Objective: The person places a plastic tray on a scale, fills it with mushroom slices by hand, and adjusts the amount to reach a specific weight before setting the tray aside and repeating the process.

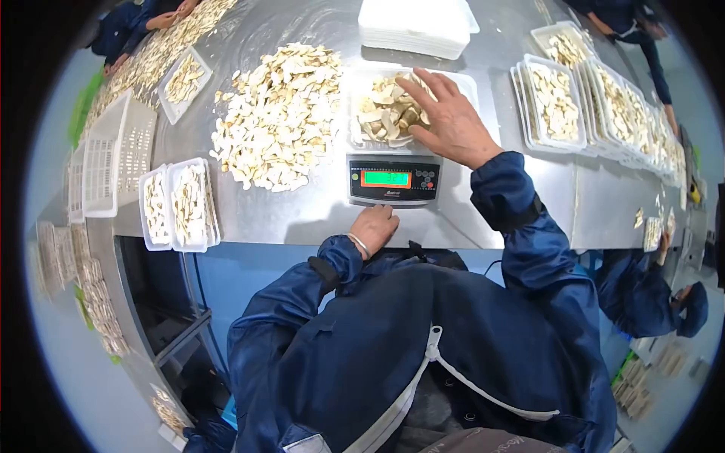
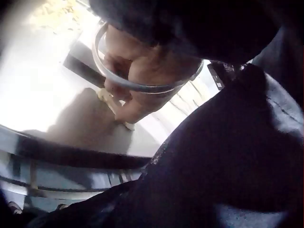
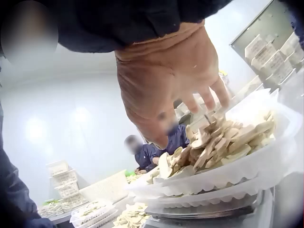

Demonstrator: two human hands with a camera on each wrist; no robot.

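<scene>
In the head view, a white tray (image 1: 362, 106) of pale dried slices (image 1: 389, 113) is seen on a scale (image 1: 394, 180) at the centre of a steel table (image 1: 302, 215). The right hand (image 1: 447, 119) is laid on the heap from 3 o'clock, its fingers spread and nearly straight over the slices; nothing is gripped. The left hand (image 1: 374, 226) is rested at the table's near edge, at 6 o'clock of the scale, with fingers curled under. A loose pile of slices (image 1: 276, 113) is spread at 9 o'clock of the tray, just beside it. A stack of empty trays (image 1: 415, 26) is set at 12 o'clock. Filled trays (image 1: 555, 102) are ranged at 3 o'clock, with bare steel left between them and the scale. Two more filled trays (image 1: 180, 204) are placed at 8 o'clock, at the near edge. A band of bare steel is left between the scale and the near edge.

In the left wrist view, the left hand (image 2: 137, 80) is shown with a metal bangle (image 2: 142, 85) round the wrist. A pale slice (image 2: 111, 102) is pinched between its curled fingers and the tabletop, close to the rounded table edge at 6 o'clock.

In the right wrist view, the right hand (image 3: 171, 80) is seen with fingertips (image 3: 209, 102) touching the top of the heaped slices (image 3: 218, 142), relaxed and grasping nothing. The heap is raised above the tray rim (image 3: 228, 173). Further trays and other workers in blue are made out behind.
</scene>
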